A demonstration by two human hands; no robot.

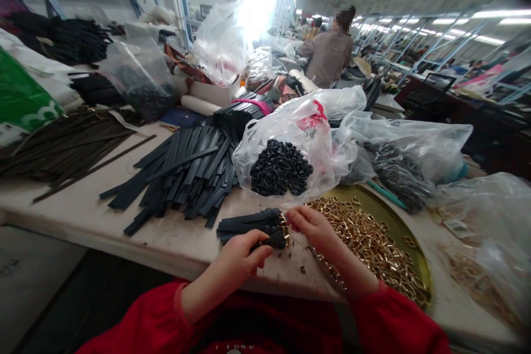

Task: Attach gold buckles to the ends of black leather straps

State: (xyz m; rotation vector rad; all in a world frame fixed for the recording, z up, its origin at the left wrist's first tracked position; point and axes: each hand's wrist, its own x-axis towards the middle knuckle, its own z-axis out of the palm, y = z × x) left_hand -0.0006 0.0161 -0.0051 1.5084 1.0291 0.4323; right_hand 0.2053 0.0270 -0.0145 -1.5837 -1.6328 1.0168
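The left hand (240, 259) curled tight around a short, flat black strap (275, 241) at 6 o'clock from the clear bag of black rings (282, 168), and the right hand (316, 229) pinched its gold end.

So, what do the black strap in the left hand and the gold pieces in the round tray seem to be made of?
The black strap, pinched by the left hand: probably leather or imitation leather, matte, flat and thin. The gold pieces in the tray: likely metal, polished, with bright glints.
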